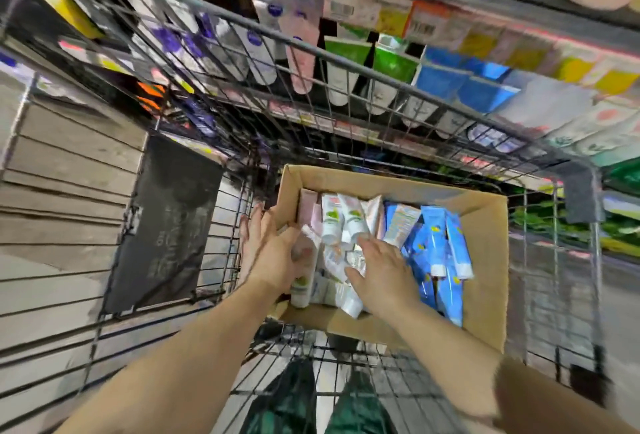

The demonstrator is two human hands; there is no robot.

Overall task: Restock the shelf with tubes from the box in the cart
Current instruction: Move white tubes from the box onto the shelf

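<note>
Reaching with both hands into the cardboard box (485, 260) sitting in the wire cart (346, 63), with the stocked shelf (519, 0) just beyond the cart's far rim. Likely risks from here: dragging neighbouring tubes out with the chosen one, since the white tubes (341, 222) lie jumbled and overlapping; dropping a tube through the cart's wire gaps on the lift; snagging a forearm on the box's near wall. Left hand (273, 253) at the box's left edge, fingers curled round a white tube with a green label (304, 281), which stands nearly upright against the left wall. Right hand (384, 271) lying palm-down over the loose white tubes in the middle, fingers spread and fairly straight, touching them but clamped on nothing as far as can be told. Blue tubes (440, 253) stacked just beside the right hand, towards the box's right side, untouched. Motion blur softening labels and fingertips.
</note>
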